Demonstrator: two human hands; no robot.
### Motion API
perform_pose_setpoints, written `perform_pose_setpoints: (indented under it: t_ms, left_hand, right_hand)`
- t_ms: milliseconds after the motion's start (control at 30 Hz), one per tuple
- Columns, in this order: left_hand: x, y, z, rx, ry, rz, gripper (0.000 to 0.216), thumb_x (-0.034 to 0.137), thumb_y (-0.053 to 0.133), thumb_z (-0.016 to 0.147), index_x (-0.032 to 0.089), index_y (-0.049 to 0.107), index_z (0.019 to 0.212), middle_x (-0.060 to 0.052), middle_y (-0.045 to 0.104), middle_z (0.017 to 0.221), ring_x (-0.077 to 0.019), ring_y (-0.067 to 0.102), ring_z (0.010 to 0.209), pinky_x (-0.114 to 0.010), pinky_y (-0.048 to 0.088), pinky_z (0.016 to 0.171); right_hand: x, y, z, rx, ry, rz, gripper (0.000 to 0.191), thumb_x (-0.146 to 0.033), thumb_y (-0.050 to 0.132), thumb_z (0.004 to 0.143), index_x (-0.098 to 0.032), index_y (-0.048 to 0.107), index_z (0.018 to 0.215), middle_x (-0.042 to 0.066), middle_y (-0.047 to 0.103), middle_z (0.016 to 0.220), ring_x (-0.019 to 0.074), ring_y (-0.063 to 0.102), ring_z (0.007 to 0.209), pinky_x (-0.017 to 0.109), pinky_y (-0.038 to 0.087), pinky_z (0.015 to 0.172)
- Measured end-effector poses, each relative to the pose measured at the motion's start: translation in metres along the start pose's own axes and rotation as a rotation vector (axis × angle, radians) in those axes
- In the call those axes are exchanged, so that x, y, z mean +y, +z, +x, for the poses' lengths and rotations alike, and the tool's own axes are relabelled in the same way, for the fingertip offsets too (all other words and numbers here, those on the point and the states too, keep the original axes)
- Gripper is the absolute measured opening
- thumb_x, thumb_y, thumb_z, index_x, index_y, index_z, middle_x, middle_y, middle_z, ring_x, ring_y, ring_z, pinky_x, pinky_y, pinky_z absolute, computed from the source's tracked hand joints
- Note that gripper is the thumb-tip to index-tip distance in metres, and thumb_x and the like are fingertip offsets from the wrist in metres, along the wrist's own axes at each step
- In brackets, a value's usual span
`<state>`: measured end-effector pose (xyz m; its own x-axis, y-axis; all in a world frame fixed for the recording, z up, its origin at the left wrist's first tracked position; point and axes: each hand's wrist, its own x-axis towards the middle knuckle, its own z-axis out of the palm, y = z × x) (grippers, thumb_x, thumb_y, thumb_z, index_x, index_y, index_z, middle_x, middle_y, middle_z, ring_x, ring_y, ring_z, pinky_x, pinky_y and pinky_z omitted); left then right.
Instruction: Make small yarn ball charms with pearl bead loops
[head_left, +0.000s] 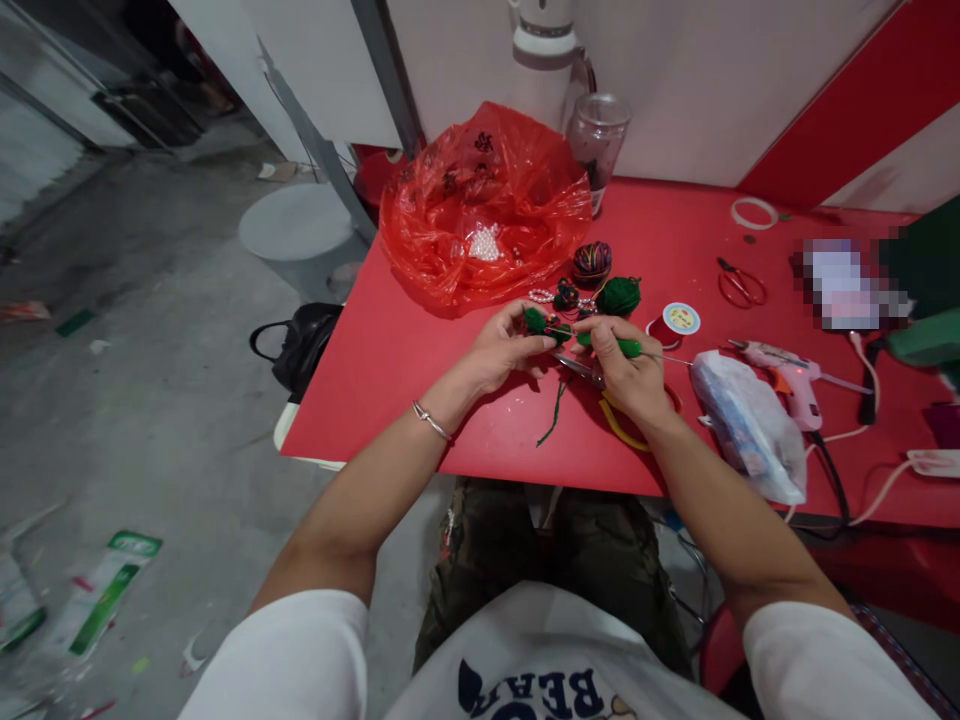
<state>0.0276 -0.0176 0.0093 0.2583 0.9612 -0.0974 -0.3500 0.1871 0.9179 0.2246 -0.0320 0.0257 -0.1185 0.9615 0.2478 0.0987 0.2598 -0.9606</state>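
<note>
My left hand [502, 348] pinches a small dark green crocheted piece [537, 321] with a bit of red in it. Closed round the green handle of a crochet hook [628, 347] is my right hand [628, 372]; the hook's thin metal shaft reaches to the crocheted piece. A loose green yarn tail [553, 415] lies below on the red table. Scissors with a yellow handle [621, 424] rest partly hidden under my right hand. Just beyond my hands sit a green yarn ball [619, 296], a multicoloured yarn ball [592, 262] and a string of white beads [541, 296].
A red plastic bag [487, 190] with white beads stands at the back left, near a clear cup [600, 140]. Rightward are a thread spool [681, 320], red-handled snips [741, 285], a white plastic packet [750, 425], a pink glue gun [795, 380] and cables.
</note>
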Motion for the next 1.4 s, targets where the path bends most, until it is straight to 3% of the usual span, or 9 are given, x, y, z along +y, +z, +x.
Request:
perform_pose_setpoints:
  t_ms: [600, 1200, 1400]
  left_hand:
    - [0.0006, -0.0002, 0.0005, 0.042, 0.031, 0.051, 0.041, 0.02, 0.084, 0.069, 0.02, 0.062, 0.103, 0.0, 0.068, 0.095, -0.0105, 0.067, 0.07, -0.023, 0.059, 0.056]
    - [0.0007, 0.0003, 0.0008, 0.02, 0.07, 0.07, 0.041, 0.022, 0.085, 0.069, 0.019, 0.065, 0.104, 0.001, 0.069, 0.091, -0.0074, 0.062, 0.059, -0.021, 0.052, 0.05]
    - [0.003, 0.0015, -0.0008, 0.017, 0.048, 0.046, 0.042, 0.024, 0.087, 0.066, 0.017, 0.068, 0.103, 0.0, 0.071, 0.09, -0.0104, 0.065, 0.065, -0.021, 0.053, 0.05]
  right_hand:
    - [0.0014, -0.0019, 0.0, 0.026, -0.052, -0.02, 0.042, -0.064, 0.063, 0.097, -0.027, 0.08, 0.102, 0.002, 0.077, 0.086, 0.0157, 0.073, 0.074, 0.029, 0.06, 0.067]
    - [-0.0025, 0.0003, -0.0023, 0.01, -0.012, 0.021, 0.039, -0.062, 0.067, 0.095, -0.025, 0.08, 0.098, 0.001, 0.075, 0.083, 0.0139, 0.071, 0.072, 0.026, 0.059, 0.066]
    - [-0.0025, 0.0007, -0.0024, 0.01, -0.008, 0.025, 0.039, -0.062, 0.068, 0.095, -0.025, 0.08, 0.098, 0.002, 0.076, 0.084, 0.0141, 0.072, 0.072, 0.026, 0.06, 0.065]
